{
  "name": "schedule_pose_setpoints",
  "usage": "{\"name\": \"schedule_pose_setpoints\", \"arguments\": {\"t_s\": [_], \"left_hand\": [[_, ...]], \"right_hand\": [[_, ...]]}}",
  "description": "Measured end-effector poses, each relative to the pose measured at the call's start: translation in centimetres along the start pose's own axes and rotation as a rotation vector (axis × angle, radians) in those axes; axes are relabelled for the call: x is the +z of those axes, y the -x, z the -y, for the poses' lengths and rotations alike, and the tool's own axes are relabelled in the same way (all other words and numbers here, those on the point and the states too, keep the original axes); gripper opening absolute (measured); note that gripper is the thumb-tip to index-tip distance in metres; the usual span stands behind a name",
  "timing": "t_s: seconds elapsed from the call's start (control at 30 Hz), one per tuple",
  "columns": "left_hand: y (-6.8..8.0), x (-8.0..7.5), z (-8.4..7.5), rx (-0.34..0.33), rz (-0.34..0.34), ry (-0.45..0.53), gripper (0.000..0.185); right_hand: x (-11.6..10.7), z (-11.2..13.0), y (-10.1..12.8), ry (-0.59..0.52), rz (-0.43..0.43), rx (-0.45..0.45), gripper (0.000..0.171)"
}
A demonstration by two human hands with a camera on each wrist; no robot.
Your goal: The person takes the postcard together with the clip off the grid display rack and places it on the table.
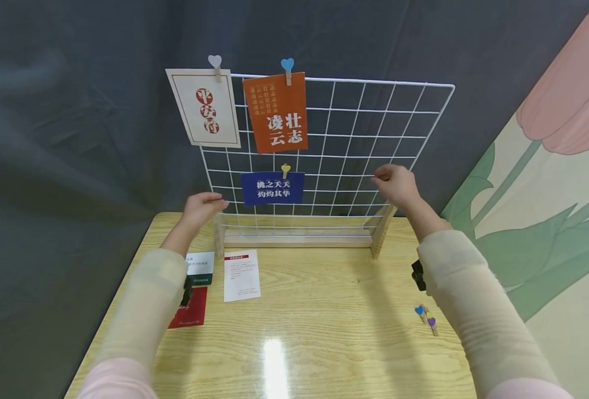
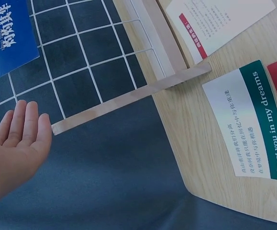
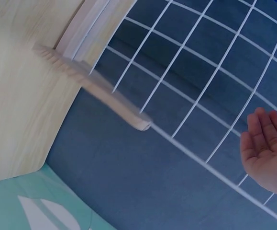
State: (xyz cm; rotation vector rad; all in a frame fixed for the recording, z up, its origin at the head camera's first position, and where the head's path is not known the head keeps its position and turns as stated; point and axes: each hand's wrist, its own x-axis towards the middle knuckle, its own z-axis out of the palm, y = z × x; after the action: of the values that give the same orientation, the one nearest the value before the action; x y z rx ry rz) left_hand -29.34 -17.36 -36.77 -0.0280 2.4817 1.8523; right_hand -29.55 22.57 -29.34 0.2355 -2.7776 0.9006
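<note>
A white wire grid [image 1: 364, 81] stands upright in a wooden base. On its upper left hang a white card [image 1: 197, 113] under a white heart clip [image 1: 215, 61] and an orange card [image 1: 269, 130] under a light-blue heart clip [image 1: 287, 65]. Lower down, a yellow heart clip [image 1: 285, 168] holds a dark-blue card [image 1: 273, 191]. My left hand [image 1: 202, 211] is raised by the grid's lower left edge, its fingers loosely extended and holding nothing. Near the right edge is my right hand [image 1: 399, 187], also empty, with fingers gently bent, as the right wrist view shows.
On the wooden table lie a white card with a red strip [image 1: 242, 280], a white-and-green card [image 1: 201, 265] and a red card [image 1: 193, 310], left of centre. Several loose heart clips [image 1: 431, 322] lie at right. Dark cloth [image 1: 75, 138] hangs behind the grid.
</note>
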Motion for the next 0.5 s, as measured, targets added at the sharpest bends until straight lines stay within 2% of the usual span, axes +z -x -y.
{"name": "schedule_pose_setpoints", "arguments": {"t_s": [0.5], "left_hand": [[-0.8, 1.9, -0.5, 0.024, -0.026, 0.019, 0.041]], "right_hand": [[2.1, 3.9, -1.8, -0.068, 0.010, -0.038, 0.025]]}}
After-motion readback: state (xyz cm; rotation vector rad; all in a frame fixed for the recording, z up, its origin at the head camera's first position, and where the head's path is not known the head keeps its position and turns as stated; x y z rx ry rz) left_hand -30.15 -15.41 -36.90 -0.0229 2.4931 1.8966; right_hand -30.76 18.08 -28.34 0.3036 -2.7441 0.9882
